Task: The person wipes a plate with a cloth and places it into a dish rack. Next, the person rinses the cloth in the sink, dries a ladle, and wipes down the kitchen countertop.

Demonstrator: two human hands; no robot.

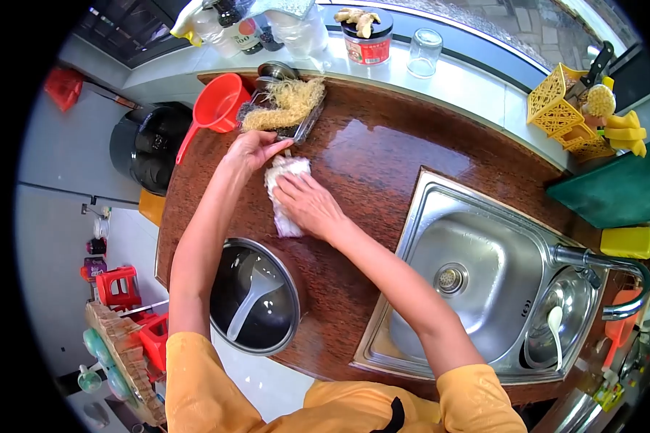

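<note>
A speckled red-brown worktop is running beside a steel sink, with a white crumpled cloth lying on it between a dark pot and a clear tray of tangled scouring fibre. The right hand is pressing down on the cloth, palm down, its fingers extended and nearly together. The left hand is reaching towards the cloth's far end, beside the tray, thumb and forefinger drawn close; whether they are pinching anything is impossible to tell. The cloth is looking light, soft and floppy, likely to bunch or slide unless pinned flat; its far corners or long edges would be giving the surest hold.
</note>
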